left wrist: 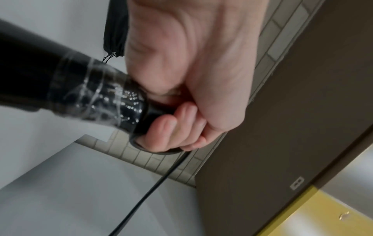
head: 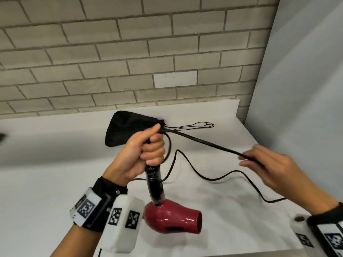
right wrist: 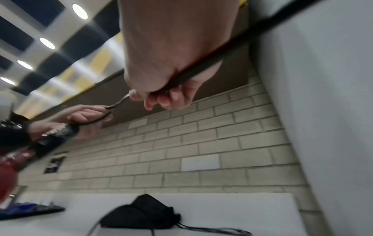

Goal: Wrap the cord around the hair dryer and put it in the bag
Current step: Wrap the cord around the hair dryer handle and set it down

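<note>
A red hair dryer (head: 172, 218) hangs body-down over the white table, its black handle (head: 154, 182) pointing up. My left hand (head: 148, 151) grips the handle's end (left wrist: 129, 111), with a loop of black cord (head: 204, 143) round the fingers. From there the cord (right wrist: 212, 62) stretches taut to my right hand (head: 263, 164), which pinches it at mid-height on the right. The rest of the cord (head: 219, 177) sags onto the table. A black drawstring bag (head: 128, 128) lies flat behind my left hand, near the wall, and shows again in the right wrist view as the bag (right wrist: 141, 214).
The bag's thin drawstrings (head: 194, 126) trail to the right on the white table (head: 46, 182). A brick wall (head: 130, 52) rises behind the table and a grey partition (head: 306, 89) closes the right side. A dark object (head: 2, 137) sits at the far left edge.
</note>
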### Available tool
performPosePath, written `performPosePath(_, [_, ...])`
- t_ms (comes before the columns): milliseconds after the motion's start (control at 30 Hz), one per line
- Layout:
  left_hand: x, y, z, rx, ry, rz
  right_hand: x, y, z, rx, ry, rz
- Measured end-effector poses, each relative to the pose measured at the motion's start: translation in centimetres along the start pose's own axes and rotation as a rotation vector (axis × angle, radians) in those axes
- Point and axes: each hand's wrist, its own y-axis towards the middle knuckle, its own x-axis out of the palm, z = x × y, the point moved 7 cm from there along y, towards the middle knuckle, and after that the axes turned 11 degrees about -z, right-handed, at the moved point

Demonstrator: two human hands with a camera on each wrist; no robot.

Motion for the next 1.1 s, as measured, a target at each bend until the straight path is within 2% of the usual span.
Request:
performPosePath(67, [-0.6, -0.3, 1.1, 0.023, 0.042, 0.036, -0.7, -2.1, 2.0, 0.099, -0.045, 0.008])
performPosePath(133, [-1.0, -0.6, 1.7, 0.03, 0.095, 0.055, -1.7, -4.0, 5.0, 0.308, -0.07, 0.02])
performPosePath(200, [-1.6, -0.8, 2.2, 0.041, 0.09, 0.074, -3.3, -5.5, 7.1, 0.5, 0.072, 0.107])
performPosePath(233, [-2.0, -0.7, 2.3, 0.049, 0.075, 0.084, -3.9, -5.6, 7.4, 0.523, 0.145, 0.144])
performPosePath(300, [-2.2, -0.5, 2.3, 0.047, 0.062, 0.09, -3.9, -4.1, 4.7, 0.476, 0.285, 0.097])
performPosePath(400, [-1.5, 0.2, 1.8, 0.033, 0.079, 0.057, -0.5, -1.4, -0.8, 0.371, 0.305, -0.073])
performPosePath(500, [-1.5, 0.2, 2.1, 0.042, 0.086, 0.064, 1.1, -0.7, -2.0, 0.269, 0.225, 0.021])
performPosePath(567, [-1.6, 0.1, 1.9, 0.033, 0.108, 0.059, 0.4, -1.0, -1.0, 0.274, 0.249, 0.114])
performPosePath(667, [-1.1, 0.1, 0.6, -0.03, 0.156, 0.011, -1.2, -1.1, 1.4, 0.397, 0.226, 0.162])
performPosePath(767, [0.2, 0.6, -1.4, -0.108, 0.199, -0.069, -3.6, -0.3, 3.4, 0.497, -0.072, 0.209])
performPosePath(867, [0.8, 1.0, -1.8, -0.09, 0.142, -0.108, -3.3, 1.0, 4.4, 0.515, -0.15, 0.265])
performPosePath(1000, [0.5, 1.5, -1.0, -0.021, -0.059, -0.12, 2.8, 0.7, 2.3, 0.318, -0.224, 0.037])
performPosePath(1100, [0.3, 1.8, -1.0, 0.005, -0.114, -0.129, 6.1, -1.0, -0.8, 0.151, -0.232, -0.121])
